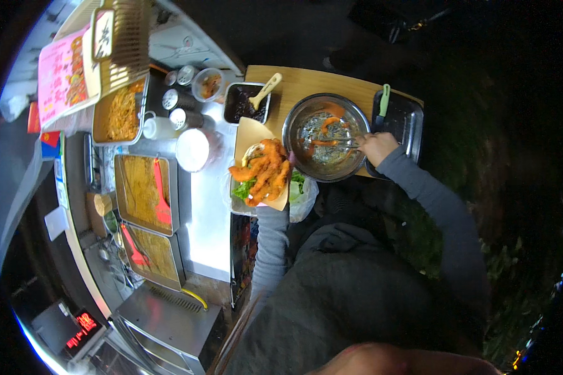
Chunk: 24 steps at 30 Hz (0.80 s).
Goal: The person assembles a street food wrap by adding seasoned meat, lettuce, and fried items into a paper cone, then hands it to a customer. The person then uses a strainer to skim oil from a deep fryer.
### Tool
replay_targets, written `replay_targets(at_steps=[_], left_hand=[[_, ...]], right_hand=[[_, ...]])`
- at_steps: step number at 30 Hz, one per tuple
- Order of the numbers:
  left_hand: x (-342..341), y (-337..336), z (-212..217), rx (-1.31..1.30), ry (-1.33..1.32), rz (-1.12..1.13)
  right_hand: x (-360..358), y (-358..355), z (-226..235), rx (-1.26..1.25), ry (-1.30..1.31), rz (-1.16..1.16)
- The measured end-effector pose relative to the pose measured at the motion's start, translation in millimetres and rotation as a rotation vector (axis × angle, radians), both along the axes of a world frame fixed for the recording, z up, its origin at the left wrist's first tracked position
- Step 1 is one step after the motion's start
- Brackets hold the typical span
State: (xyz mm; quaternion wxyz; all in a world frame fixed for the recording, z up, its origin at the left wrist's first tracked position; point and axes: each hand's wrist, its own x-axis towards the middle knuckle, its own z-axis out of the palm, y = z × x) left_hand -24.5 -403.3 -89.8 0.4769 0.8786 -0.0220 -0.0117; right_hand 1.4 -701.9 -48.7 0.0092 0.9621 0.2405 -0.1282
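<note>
- The left grip (271, 205) holds a brown paper pocket (250, 132) from below; the paper hides most of the fingers, so I cannot tell how tightly they close.
- Golden fried strips (269, 172) fill the pocket directly above that grip, with lettuce (243, 189) showing along their left side.
- The right grip (380, 149) is closed around metal tongs (351, 147), whose ends reach leftward into a round steel bowl (325, 170).
- Orange pieces (330, 124) lie inside the bowl, near the tong ends and a little away from the right grip.
- The pocket is just left of the bowl, the two grips well apart; I cannot tell whether paper and rim touch.
- The bowl stands on a wooden desk (331, 82), between a black tray (408, 128) to the right and a square pan (228, 104) of dark sauce to the left.
- A green-handled tool (385, 100) rests at the tray; a wooden-handled utensil (269, 87) leans in the sauce pan.
- A clear plastic bag (305, 205) with green leaves sits partly behind the pocket.
</note>
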Motion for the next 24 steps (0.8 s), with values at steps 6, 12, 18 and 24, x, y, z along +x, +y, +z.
replay_targets(at_steps=[6,12,18,24], left_hand=[[2,-11,-16,-2.044,0.327,-0.01],[11,-36,-24,-1.862,0.525,0.27],[40,-92,-18,-2.635,0.263,-1.069],[12,-63,-19,-2.166,0.615,-0.198]], right_hand=[[-2,-26,98,0.115,-0.221,-0.043],[-13,-15,207,0.222,-0.387,0.002],[-6,11,204,0.21,-0.232,0.089],[-10,-1,227,0.192,-0.198,0.013]])
